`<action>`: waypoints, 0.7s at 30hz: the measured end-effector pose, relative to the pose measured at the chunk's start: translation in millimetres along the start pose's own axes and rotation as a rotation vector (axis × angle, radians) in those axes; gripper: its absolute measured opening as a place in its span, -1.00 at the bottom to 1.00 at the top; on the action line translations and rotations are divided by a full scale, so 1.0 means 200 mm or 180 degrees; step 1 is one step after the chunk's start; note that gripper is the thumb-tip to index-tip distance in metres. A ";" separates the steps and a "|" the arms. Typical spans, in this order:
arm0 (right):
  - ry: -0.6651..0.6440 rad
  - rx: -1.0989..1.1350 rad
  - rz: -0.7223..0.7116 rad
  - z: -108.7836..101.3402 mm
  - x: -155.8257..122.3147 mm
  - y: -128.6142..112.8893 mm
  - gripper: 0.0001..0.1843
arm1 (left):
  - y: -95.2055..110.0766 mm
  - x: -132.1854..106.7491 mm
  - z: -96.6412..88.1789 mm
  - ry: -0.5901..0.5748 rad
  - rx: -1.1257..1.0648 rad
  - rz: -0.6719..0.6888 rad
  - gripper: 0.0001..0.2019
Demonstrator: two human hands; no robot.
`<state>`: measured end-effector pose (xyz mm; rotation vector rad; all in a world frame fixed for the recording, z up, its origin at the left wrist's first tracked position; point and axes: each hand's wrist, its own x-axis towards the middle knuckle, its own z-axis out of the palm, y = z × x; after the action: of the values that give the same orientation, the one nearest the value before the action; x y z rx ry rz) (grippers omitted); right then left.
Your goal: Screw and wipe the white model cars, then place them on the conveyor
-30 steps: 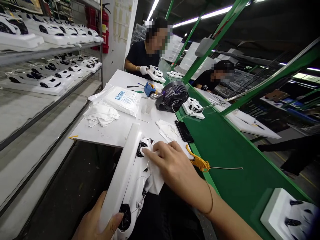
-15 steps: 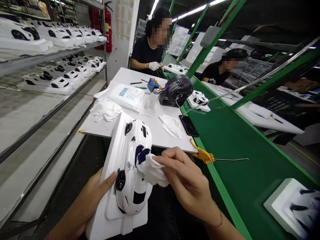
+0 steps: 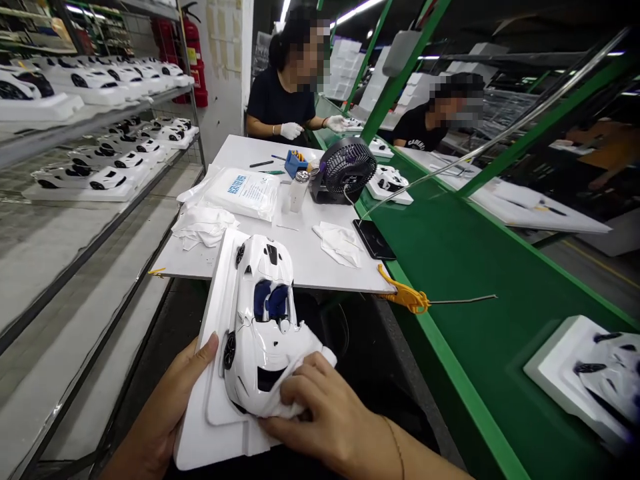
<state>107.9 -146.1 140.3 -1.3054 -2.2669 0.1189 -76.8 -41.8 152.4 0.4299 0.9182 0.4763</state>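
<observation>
A white model car (image 3: 270,263) with a dark blue interior rests on a white foam tray (image 3: 200,427), tilted in front of me. My left hand (image 3: 175,393) grips the tray's left edge, thumb on top and the other fingers hidden beneath. In my right hand (image 3: 325,413) a white cloth (image 3: 320,343) is bunched, pressed against the near end of the car beside its dark panel. Part of that end is covered by the cloth and fingers.
The white table (image 3: 300,267) ahead holds a plastic-wrapped pack (image 3: 243,193), crumpled cloths (image 3: 205,225), a bottle (image 3: 300,193), a black fan (image 3: 345,170) and a phone (image 3: 374,239). A yellow air gun (image 3: 407,297) hangs at its corner. Green conveyor (image 3: 465,280) right, shelves (image 3: 100,100) left, co-workers beyond.
My right hand has brought the cloth down from the car's seats to its near end. The car and tray have turned slightly, so the interior shows more. A co-worker's gloved hand has reached toward the conveyor.
</observation>
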 end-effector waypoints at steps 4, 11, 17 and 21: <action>0.0279 0.0773 0.0746 -0.05 -0.15 0.17 -0.63 | -0.01 0.01 0.01 0.0413 0.0140 -0.0036 -0.51; 0.1569 0.1527 0.1611 -0.01 -0.02 0.16 -0.68 | -0.12 0.04 -0.06 0.0476 -0.0092 -0.0322 -0.34; 0.1465 0.0201 0.1269 0.14 0.00 0.02 -0.58 | -0.13 0.04 -0.03 0.0402 0.0105 -0.0329 -0.35; 0.1343 -0.0534 0.0808 0.21 -0.04 -0.11 -0.72 | -0.15 0.08 -0.04 0.0516 0.0169 -0.0208 -0.43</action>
<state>74.8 -157.0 107.7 -1.5355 -1.7818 -0.2428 -68.5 -57.1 122.3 0.4122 1.1002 0.4322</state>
